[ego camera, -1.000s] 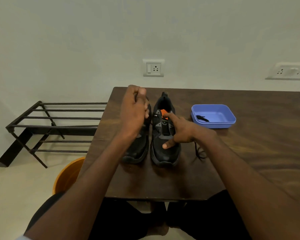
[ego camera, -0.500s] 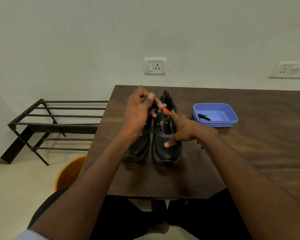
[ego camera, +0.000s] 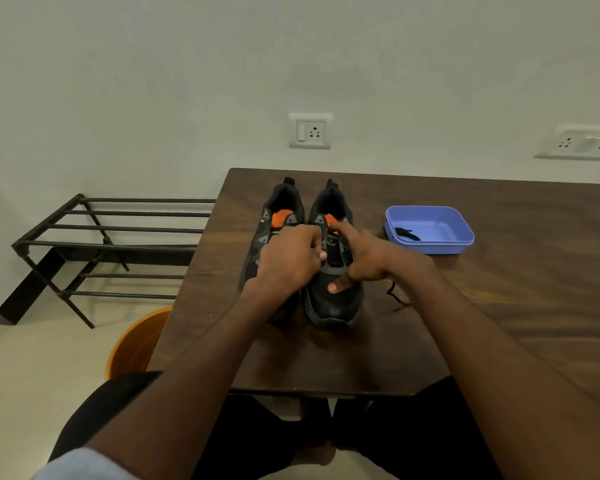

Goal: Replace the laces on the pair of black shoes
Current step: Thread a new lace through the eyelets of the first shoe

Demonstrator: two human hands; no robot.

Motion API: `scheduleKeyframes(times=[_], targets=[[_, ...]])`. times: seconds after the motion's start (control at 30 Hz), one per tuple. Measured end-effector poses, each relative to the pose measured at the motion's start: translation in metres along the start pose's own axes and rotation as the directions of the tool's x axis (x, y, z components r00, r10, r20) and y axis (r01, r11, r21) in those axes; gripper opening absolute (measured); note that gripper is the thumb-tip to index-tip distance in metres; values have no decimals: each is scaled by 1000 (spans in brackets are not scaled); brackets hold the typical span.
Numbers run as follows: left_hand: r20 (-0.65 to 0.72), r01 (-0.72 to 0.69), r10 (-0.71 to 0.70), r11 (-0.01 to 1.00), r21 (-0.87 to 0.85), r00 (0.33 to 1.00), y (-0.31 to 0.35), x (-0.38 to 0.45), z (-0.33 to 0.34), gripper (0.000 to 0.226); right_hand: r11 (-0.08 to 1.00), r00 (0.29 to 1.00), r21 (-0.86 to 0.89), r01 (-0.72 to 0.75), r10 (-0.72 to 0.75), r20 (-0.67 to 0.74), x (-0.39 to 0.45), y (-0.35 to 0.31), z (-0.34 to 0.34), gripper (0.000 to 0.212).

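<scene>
A: Near the table's left edge, toward the far side, both black shoes stand toes toward the person. Right shoe is the one being worked.
B: Hands?
A: Left hand is curled, seems pinched on a lace at the eyelets, though the lace itself is hidden. Right hand pins the tongue with its forefinger, likely to steady it.
B: Left shoe?
A: Untouched, partly behind the left hand.
B: Laces?
A: Loose lace lies just right of the right shoe; dark bit in the blue tray, near the far edge.
</scene>
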State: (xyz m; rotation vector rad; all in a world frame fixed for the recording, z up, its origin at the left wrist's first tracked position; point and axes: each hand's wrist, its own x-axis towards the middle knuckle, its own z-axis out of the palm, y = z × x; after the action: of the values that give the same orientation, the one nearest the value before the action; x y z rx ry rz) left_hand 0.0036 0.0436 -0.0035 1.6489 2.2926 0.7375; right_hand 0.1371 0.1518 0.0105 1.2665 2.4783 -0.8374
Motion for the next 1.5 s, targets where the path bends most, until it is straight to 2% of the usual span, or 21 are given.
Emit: scheduleKeyframes(times=[0.07,0.13,0.17,0.2,0.23,0.27,0.33,0.37,0.43,0.5,0.6,0.7,0.77,0.9,0.93,1.03,1.1,1.2,1.23,1.4,1.5], targets=[[-115,-44,6,944,-327,993,5,1,-15,12,1000,1000,7,1,-1,3,0,1,0,133],[-228,-113,-76,692,-713,971,16,1,-39,19,1000,1000,-6,2,-2,8,0,1,0,136],[-232,-131,-120,546,-828,965,19,0,-48,22,1000,1000,-15,0,0,13,1,2,0,138],[-218,-124,-146,479,-869,965,20,-1,-54,24,1000,1000,-21,-6,6,15,1,1,0,140],[-192,-82,-159,524,-848,968,19,-3,-55,28,1000,1000,-24,-9,10,15,0,1,0,141],[-162,-19,-160,650,-760,974,16,-4,-50,31,1000,1000,-20,-12,12,13,0,0,0,140],[-91,73,-119,915,-398,989,6,-6,-32,28,1000,1000,-8,-7,7,11,-2,-2,0,136],[-50,63,-74,980,-190,996,4,-7,-23,27,1000,1000,-9,1,-1,6,-2,-2,0,135],[34,4,-6,998,62,999,3,-7,-10,27,1000,1000,-11,8,-8,3,-3,-1,1,135],[62,-5,-4,989,146,998,6,-6,-4,22,1000,1000,-9,8,-8,2,-2,0,1,135],[60,20,-32,984,179,998,9,-5,-5,16,1000,1000,-2,15,-15,2,-1,-1,1,134],[156,70,-95,985,159,983,6,-2,-6,14,1000,1000,12,15,-15,8,2,0,1,132],[182,102,-104,995,17,978,6,0,-12,15,1000,1000,23,6,-7,13,4,2,1,132],[19,134,-134,952,-274,991,8,3,-54,20,1000,1000,31,-1,0,24,4,2,1,132],[34,132,-128,964,-230,991,6,4,-64,22,999,1000,36,3,-4,26,4,2,0,132],[264,193,-206,979,72,942,-3,3,-74,26,997,998,42,57,-58,20,2,2,-3,130],[259,200,-241,964,175,935,2,1,-68,35,993,998,104,54,-52,-21,-2,2,-10,114],[45,120,-140,945,304,989,19,-3,-54,37,977,995,204,-63,76,-58,-14,-1,-23,32],[41,94,-112,946,309,993,23,-4,-48,33,978,992,181,-99,112,-61,-16,1,-24,20],[235,52,-152,921,385,960,26,-10,-27,26,955,973,193,-225,210,96,-28,-6,-23,24],[263,160,-154,987,0,953,28,-6,-38,31,925,973,308,-221,190,128,-38,-18,-28,25]])
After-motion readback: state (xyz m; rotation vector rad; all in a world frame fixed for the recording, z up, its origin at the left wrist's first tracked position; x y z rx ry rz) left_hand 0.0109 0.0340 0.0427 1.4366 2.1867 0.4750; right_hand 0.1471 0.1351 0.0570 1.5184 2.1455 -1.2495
